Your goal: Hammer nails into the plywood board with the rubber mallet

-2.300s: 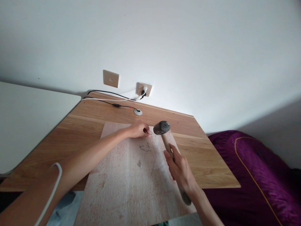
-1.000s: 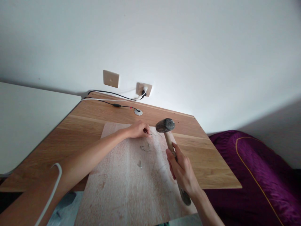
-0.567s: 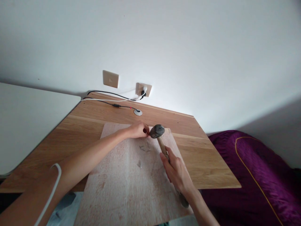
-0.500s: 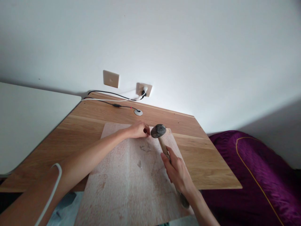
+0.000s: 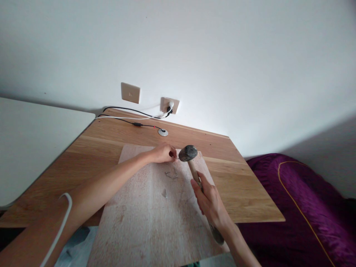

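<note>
My right hand (image 5: 210,198) is wrapped round the wooden handle of a hammer (image 5: 188,153) with a thick dark head, held above the board. Near the far edge of the pale wooden board (image 5: 130,222), my left hand (image 5: 165,152) is closed in a pinch. A thin light tip, which looks like a nail (image 5: 177,158), shows at its fingertips, right beside the hammer head; most of it is hidden. On the board in front of that hand lie several loose nails (image 5: 171,175). One more nail (image 5: 165,193) lies closer to me.
Under the board is a wooden desk (image 5: 244,189). Cables (image 5: 128,118) run along its back to a wall socket (image 5: 170,105), near a round cable grommet (image 5: 163,132). A white panel (image 5: 41,148) stands at left, purple fabric (image 5: 292,193) at right.
The hammer head has shifted very slightly right and up, while my left hand keeps its pinch in the same spot. The whole view has moved a little.
</note>
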`<state>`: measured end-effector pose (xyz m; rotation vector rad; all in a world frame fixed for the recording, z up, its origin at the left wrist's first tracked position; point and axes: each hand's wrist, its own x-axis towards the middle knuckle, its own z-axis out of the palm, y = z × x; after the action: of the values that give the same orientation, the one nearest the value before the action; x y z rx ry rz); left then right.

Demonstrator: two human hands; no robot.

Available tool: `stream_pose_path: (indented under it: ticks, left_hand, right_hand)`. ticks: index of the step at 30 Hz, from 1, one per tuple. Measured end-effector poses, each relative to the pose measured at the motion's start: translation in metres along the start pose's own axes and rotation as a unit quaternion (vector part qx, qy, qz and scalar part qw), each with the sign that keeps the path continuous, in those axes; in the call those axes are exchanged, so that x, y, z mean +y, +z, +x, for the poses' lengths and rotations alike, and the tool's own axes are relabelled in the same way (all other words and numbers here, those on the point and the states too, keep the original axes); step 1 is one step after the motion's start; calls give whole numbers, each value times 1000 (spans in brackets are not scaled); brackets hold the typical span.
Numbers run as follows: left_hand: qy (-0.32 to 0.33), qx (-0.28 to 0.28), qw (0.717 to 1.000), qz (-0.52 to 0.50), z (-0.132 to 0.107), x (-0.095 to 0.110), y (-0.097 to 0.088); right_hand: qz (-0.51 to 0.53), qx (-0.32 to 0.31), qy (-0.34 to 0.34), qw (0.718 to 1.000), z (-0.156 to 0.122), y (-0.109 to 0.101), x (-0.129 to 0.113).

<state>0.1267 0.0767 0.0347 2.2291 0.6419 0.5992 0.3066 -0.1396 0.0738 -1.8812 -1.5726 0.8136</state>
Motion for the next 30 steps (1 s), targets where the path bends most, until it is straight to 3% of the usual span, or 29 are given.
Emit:
stream_pose_path:
  ticks: [11, 19, 24, 30]
  left_hand:
    - [53, 0, 999, 2, 0, -5, 1]
    - [12, -7, 1000, 7, 1, -6, 3]
    - [12, 6, 1000, 21, 1, -6, 3]
    - [12, -2, 1000, 14, 0, -6, 1]
  right_hand:
    - [21, 55, -17, 998, 0, -5, -5]
    - [9, -6, 3, 1000, -1, 4, 1]
    - [24, 21, 10, 999, -5, 0, 5]
    - [2, -1, 18, 1000, -17, -8, 5]
